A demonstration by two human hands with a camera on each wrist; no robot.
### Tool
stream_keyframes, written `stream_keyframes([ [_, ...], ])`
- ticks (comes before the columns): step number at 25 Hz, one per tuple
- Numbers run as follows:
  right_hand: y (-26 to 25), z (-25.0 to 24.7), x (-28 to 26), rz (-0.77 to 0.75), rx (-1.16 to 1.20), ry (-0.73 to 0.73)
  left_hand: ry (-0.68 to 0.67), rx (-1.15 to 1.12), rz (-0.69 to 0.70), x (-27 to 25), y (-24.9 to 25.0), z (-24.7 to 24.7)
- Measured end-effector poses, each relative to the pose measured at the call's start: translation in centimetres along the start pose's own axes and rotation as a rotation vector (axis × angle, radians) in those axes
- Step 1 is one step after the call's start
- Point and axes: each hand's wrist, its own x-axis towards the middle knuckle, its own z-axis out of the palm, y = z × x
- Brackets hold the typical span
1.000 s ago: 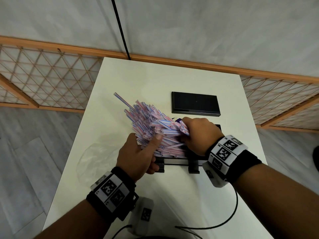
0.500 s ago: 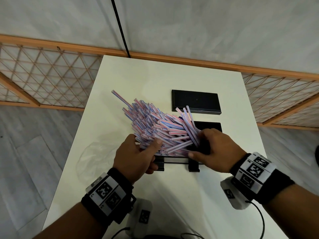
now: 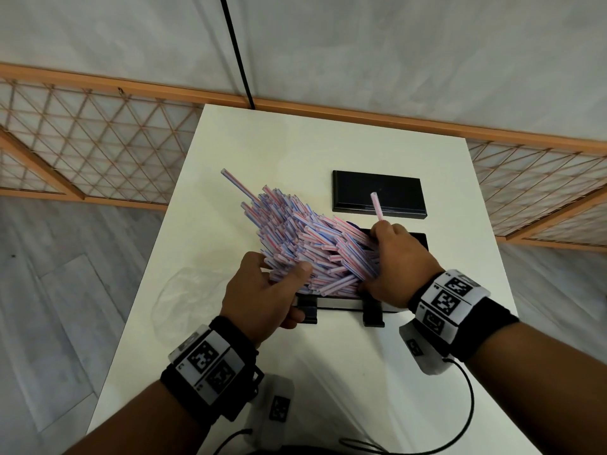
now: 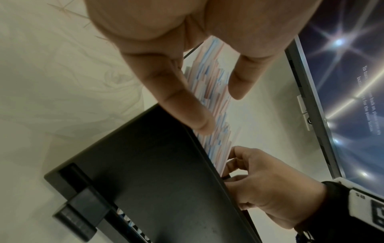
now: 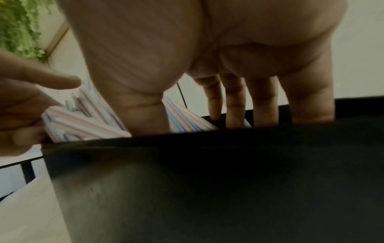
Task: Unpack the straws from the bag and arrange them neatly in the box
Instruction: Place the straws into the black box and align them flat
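Observation:
A thick bundle of pink-and-blue striped straws leans up and to the left out of the open black box near the middle of the white table. My left hand grips the bundle's near-left end, thumb on top. On the right side of the bundle my right hand holds the straws, its fingers reaching down inside the box. One single straw sticks up out of that hand. The box's inside is hidden by straws and hands.
The black box lid lies flat just behind the box. A crumpled clear plastic bag lies on the table left of my left hand. Table edges drop to the floor left and right; a wooden lattice stands behind.
My right hand moved from the box's near-right corner back up against the bundle's right side, and one straw now sticks up from it. The left hand kept its hold.

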Motion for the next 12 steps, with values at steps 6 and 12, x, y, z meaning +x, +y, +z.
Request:
stream_keyframes([
  [6,0.1,-1.1,-0.8,0.021,0.044,0.017,-0.009,-0.017,-0.019,0.0,-0.1,-0.3],
  [12,-0.3,-4.5,1.4,-0.107,-0.268,-0.207,-0.009,-0.039,-0.015,0.0,0.2,-0.2],
])
